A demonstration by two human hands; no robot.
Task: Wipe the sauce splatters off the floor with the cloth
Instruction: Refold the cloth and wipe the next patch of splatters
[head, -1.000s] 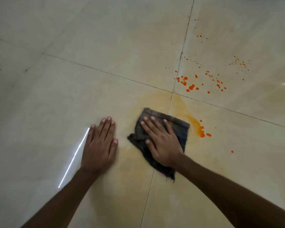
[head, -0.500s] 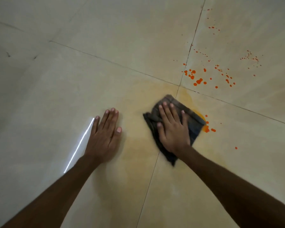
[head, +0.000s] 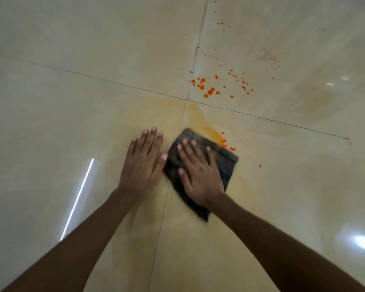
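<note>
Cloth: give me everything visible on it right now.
The cloth is dark grey, thin fabric, folded to a rough rectangle lying flat and skewed on the floor, ragged tail toward the person. The right hand presses flat on it, fingers spread; the left hand is flat beside it, thumb tip at its edge. An orange smear and a few drops lie by its far corner.

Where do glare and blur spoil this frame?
Head view: a bright streak left of the left hand, a glare patch lower right; the cloth tail under the right hand smears; grout lines bow from the wide lens.
</note>
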